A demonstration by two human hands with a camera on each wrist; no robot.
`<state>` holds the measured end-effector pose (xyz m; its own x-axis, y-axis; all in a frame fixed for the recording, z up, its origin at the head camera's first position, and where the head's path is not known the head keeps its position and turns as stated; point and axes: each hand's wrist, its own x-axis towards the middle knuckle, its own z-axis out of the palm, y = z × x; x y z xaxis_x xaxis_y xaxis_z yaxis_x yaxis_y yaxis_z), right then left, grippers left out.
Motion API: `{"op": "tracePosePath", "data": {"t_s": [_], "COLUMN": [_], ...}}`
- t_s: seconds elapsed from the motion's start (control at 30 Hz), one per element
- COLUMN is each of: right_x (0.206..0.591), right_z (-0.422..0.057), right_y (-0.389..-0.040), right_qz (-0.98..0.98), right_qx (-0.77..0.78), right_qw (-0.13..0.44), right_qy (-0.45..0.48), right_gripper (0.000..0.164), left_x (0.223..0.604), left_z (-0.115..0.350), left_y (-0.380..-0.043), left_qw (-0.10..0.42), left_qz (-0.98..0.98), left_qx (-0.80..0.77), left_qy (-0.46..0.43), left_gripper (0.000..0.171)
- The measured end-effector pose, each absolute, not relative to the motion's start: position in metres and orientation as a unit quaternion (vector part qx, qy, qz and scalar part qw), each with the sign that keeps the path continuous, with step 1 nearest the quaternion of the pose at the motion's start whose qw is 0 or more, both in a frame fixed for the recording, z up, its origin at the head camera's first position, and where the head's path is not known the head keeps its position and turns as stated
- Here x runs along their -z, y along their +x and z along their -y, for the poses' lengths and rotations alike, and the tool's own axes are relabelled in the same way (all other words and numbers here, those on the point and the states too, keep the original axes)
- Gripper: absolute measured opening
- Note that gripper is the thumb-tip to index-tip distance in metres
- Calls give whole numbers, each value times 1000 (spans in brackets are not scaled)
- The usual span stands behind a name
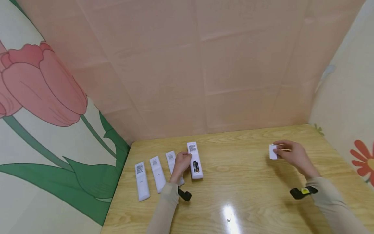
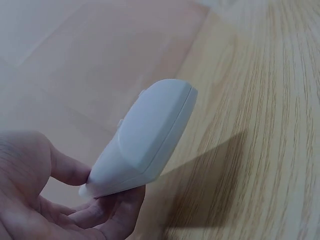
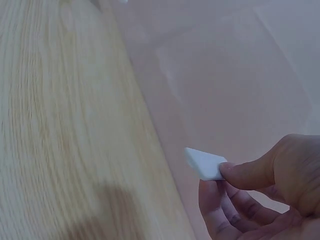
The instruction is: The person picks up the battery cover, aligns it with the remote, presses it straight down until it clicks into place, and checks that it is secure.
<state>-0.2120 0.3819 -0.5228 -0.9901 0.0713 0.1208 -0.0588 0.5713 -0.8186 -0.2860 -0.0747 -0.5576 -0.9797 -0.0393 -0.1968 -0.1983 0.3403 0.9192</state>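
Note:
My left hand grips a white remote control by its edge, back side up, with its battery compartment uncovered and dark batteries inside. In the left wrist view, the thumb and fingers pinch one end of the remote, which is tilted and raised off the wood. Far to the right, my right hand pinches a small white battery cover between thumb and fingers above the table. The right wrist view shows that cover edge-on at the fingertips.
Three more white remotes lie back side up at the left: one outermost, one in the middle, and one partly hidden by my left hand. The wooden table meets a pinkish cloth backdrop behind.

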Motion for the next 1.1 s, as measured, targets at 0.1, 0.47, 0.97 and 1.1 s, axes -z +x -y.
{"op": "tracePosePath", "data": {"t_s": [0.1, 0.47, 0.97, 1.1], "right_x": [517, 500, 489, 489], "right_z": [-373, -345, -307, -297], "right_y": [-211, -208, -205, -205], "right_qz": [875, 855, 823, 814], "right_qx": [-479, -512, -562, -577], "right_qw": [67, 66, 60, 48], "right_qy": [3, 40, 55, 50], "right_gripper": [37, 36, 37, 38], "left_x": [557, 556, 544, 542], "left_z": [74, 71, 64, 62], "left_y": [-285, -285, -278, -276], "left_qw": [68, 46, 11, 2], "left_qz": [-812, -793, -765, -755], "left_qx": [-575, -603, -640, -652], "left_qy": [-74, -75, -75, -73], "left_gripper": [41, 42, 42, 39]}}
